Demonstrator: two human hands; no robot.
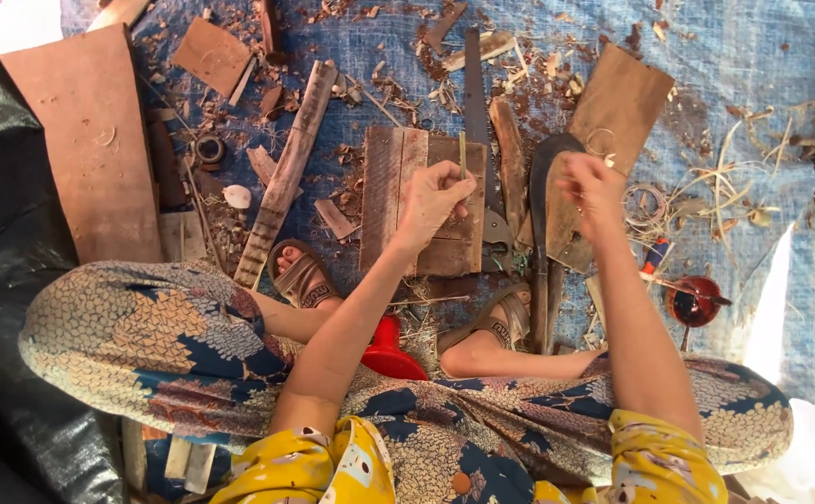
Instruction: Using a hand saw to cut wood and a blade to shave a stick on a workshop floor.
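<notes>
Planks come first on my feed: a broad reddish-brown wooden board [85, 140] lies flat at the far left on the blue woven tarp [752, 56], likely set aside as stock. Next, my left hand [431, 198] is pinched shut on a thin pale bamboo sliver [462, 155], held upright over the dark slatted wooden work block [393, 182], probably for support. Further right, my right hand [594, 187] has its fingers drawn together, but I cannot tell what it grips; it hovers above the long dark-bladed knife [540, 201].
</notes>
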